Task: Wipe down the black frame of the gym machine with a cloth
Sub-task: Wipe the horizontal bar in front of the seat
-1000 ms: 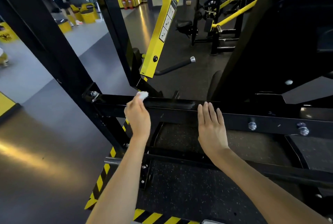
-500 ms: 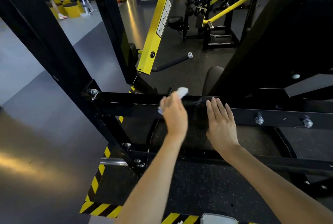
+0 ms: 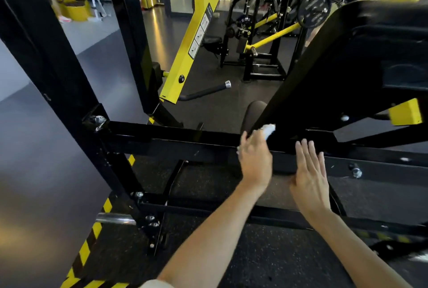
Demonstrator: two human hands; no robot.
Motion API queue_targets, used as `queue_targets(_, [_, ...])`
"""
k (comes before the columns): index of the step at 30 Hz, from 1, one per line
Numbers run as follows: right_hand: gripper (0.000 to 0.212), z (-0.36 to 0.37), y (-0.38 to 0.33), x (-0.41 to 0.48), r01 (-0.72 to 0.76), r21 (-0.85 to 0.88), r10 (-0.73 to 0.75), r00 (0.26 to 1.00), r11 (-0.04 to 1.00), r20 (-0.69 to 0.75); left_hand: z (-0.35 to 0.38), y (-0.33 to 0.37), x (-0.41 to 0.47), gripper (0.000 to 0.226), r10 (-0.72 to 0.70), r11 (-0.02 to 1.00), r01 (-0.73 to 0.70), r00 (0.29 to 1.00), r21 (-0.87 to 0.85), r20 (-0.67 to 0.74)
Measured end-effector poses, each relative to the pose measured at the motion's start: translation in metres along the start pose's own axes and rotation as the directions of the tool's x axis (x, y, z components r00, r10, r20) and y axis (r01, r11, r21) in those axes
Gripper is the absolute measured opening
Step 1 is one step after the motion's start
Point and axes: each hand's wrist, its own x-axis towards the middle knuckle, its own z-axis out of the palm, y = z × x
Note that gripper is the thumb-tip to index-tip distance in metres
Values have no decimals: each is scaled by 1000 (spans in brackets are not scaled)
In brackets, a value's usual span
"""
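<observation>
I see glossy grey floor (image 3: 34, 171) at left, speckled black rubber matting (image 3: 231, 264) edged with yellow-black hazard tape (image 3: 86, 250), and yellow plate-loaded machines (image 3: 273, 37) beyond.

Wide-angle bending at edges, glare on the glossy floor (image 3: 34, 195), slight blur.

Frame crossbar (image 3: 162, 139): gloss black.
Cloth (image 3: 268, 129): white, at crossbar's top edge.
Lever arm (image 3: 192, 39): yellow, behind crossbar; black label, white pictogram panels.
Floor tape (image 3: 96, 229): yellow-black diagonal stripes, below crossbar.
Rubber mat (image 3: 254, 253): black, pale specks.
</observation>
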Motion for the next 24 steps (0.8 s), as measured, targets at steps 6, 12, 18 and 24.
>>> queue_targets(6, [74, -7, 28, -1, 4, 39, -3, 999, 999, -33, -6, 6, 27, 20, -226, 851, 349, 918, -393, 326])
queue_targets(12, [73, -11, 63, -9, 17, 89, -15, 999, 996, -29, -70, -52, 43, 28, -492, 835, 458, 869, -304, -44])
queue_targets(18, [77, -23, 102, -14, -49, 137, 52, 998, 989, -18, 10, 51, 3, 35, -129, 989, 131, 991, 61, -42])
queue_targets(24, [76, -36, 137, -16, -15, 112, 9, 999, 994, 51, 59, 109, 2, 27, -271, 911, 343, 917, -231, 293])
